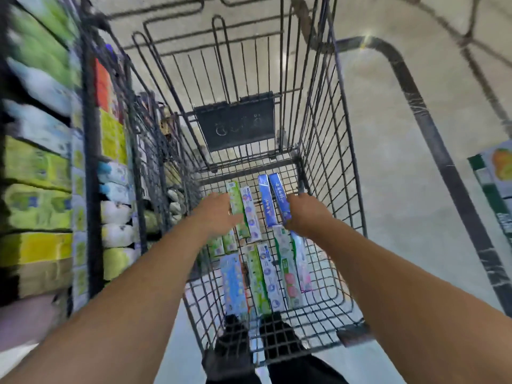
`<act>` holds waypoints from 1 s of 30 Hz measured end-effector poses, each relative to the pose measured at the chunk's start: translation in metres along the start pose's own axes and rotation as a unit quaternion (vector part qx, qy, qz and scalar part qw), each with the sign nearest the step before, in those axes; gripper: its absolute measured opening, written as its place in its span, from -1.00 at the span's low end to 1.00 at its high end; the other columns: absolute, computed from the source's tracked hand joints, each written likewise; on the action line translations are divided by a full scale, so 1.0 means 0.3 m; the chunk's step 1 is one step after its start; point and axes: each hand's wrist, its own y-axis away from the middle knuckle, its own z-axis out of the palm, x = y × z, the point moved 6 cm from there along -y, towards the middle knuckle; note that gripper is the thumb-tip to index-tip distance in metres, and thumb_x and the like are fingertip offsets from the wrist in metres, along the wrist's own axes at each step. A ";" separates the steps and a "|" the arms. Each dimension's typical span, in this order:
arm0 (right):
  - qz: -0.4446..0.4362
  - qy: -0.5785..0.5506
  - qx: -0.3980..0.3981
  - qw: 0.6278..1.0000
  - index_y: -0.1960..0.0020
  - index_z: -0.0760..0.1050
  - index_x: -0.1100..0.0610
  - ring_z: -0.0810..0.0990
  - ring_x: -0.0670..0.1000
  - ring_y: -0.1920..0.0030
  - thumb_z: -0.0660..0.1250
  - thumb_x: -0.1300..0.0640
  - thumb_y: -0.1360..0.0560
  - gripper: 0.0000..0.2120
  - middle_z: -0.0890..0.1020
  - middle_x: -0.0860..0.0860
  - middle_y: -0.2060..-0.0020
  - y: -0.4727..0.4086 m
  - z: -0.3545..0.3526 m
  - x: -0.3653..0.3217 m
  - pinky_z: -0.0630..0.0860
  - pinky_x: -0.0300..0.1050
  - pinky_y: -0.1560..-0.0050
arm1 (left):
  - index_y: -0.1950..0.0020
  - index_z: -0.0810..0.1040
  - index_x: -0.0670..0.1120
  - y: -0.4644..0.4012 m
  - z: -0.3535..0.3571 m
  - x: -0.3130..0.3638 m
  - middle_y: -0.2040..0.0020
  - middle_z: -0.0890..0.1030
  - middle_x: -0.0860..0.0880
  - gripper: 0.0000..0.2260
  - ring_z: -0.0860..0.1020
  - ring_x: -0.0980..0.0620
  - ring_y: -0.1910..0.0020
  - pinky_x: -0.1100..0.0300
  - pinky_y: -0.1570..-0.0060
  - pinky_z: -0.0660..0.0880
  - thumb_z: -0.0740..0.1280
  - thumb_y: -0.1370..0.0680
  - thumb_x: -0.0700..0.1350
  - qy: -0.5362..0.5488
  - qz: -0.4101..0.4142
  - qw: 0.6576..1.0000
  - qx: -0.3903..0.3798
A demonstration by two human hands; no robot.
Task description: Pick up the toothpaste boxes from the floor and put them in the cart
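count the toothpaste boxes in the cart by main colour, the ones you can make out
Dark blue boxes: 2, by the right hand
Green boxes: about 5, one at the left hand
White or pale boxes: about 3
Light blue box: 1
Total: about 11 in the cart; blur and overlap make the count approximate.

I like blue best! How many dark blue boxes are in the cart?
2. Both lie side by side at the cart's far end: one blue box left, the other blue box against the right hand. More may hide under the hands.
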 end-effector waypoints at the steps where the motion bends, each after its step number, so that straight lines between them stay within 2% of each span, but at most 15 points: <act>1: -0.009 0.006 0.007 1.000 -0.39 0.34 0.15 0.48 0.18 -0.25 0.40 -0.02 -0.48 -0.44 0.47 0.15 -0.27 0.040 -0.019 -0.019 0.48 0.07 -0.24 | -0.56 0.13 -0.16 0.056 -0.013 -0.002 -0.51 0.23 -0.22 -0.30 0.27 -0.22 -0.45 -0.07 -0.41 0.28 0.20 -0.59 0.24 -0.011 0.003 1.000 0.003; 5: -0.033 0.015 0.019 0.999 -0.43 0.31 0.15 0.45 0.16 -0.28 0.43 -0.03 -0.47 -0.38 0.45 0.16 -0.32 0.202 -0.069 -0.080 0.41 0.10 -0.34 | -0.56 0.12 -0.15 0.276 0.000 -0.018 -0.51 0.21 -0.23 -0.29 0.23 -0.23 -0.46 -0.09 -0.41 0.28 0.21 -0.57 0.25 -0.024 0.001 1.000 -0.015; 8: -0.038 0.018 0.009 0.999 -0.43 0.32 0.14 0.46 0.15 -0.27 0.47 -0.03 -0.44 -0.35 0.46 0.14 -0.31 0.328 -0.102 -0.108 0.44 0.07 -0.29 | -0.58 0.08 -0.12 0.417 0.011 -0.026 -0.55 0.15 -0.17 -0.28 0.14 -0.19 -0.52 -0.11 -0.46 0.20 0.26 -0.57 0.21 0.003 0.011 1.000 -0.007; 15: -0.048 0.061 0.045 0.996 -0.41 0.34 0.13 0.49 0.15 -0.23 0.48 0.00 -0.40 -0.35 0.50 0.13 -0.26 0.581 -0.152 -0.172 0.46 0.10 -0.27 | -0.58 0.09 -0.08 0.686 -0.017 -0.024 -0.54 0.18 -0.13 -0.27 0.23 -0.16 -0.48 -0.12 -0.41 0.29 0.29 -0.55 0.22 0.053 0.032 0.998 0.027; 20: -0.051 0.074 0.082 0.993 -0.42 0.33 0.13 0.49 0.15 -0.23 0.49 0.00 -0.40 -0.33 0.49 0.13 -0.27 0.808 -0.133 -0.255 0.46 0.07 -0.26 | -0.60 0.02 -0.10 0.960 -0.012 -0.025 -0.59 0.07 -0.12 -0.27 0.09 -0.13 -0.55 -0.03 -0.47 0.18 0.26 -0.58 0.18 0.037 0.064 0.995 0.063; 23: -0.056 0.084 0.096 0.990 -0.43 0.32 0.13 0.46 0.17 -0.26 0.47 -0.01 -0.41 -0.34 0.47 0.14 -0.28 0.936 -0.103 -0.305 0.44 0.07 -0.27 | -0.59 0.05 -0.14 1.082 0.022 -0.056 -0.56 0.12 -0.15 -0.29 0.16 -0.13 -0.52 0.03 -0.42 0.22 0.25 -0.59 0.17 0.019 0.065 0.995 0.078; 25: -0.057 0.089 0.097 0.990 -0.44 0.31 0.12 0.45 0.17 -0.28 0.46 -0.01 -0.43 -0.35 0.46 0.14 -0.30 1.010 -0.079 -0.335 0.43 0.07 -0.29 | -0.56 0.14 -0.15 1.150 0.054 -0.094 -0.54 0.19 -0.15 -0.32 0.24 -0.14 -0.48 0.00 -0.41 0.27 0.28 -0.58 0.17 0.033 0.055 0.994 0.086; 30: -0.097 0.121 0.109 0.982 -0.45 0.30 0.12 0.42 0.17 -0.31 0.45 0.01 -0.45 -0.35 0.43 0.15 -0.33 1.161 -0.032 -0.455 0.40 0.11 -0.33 | -0.44 0.32 -0.11 1.325 0.114 -0.205 -0.36 0.42 -0.15 -0.43 0.47 -0.11 -0.23 0.01 -0.25 0.44 0.34 -0.53 0.14 0.075 0.042 0.989 0.124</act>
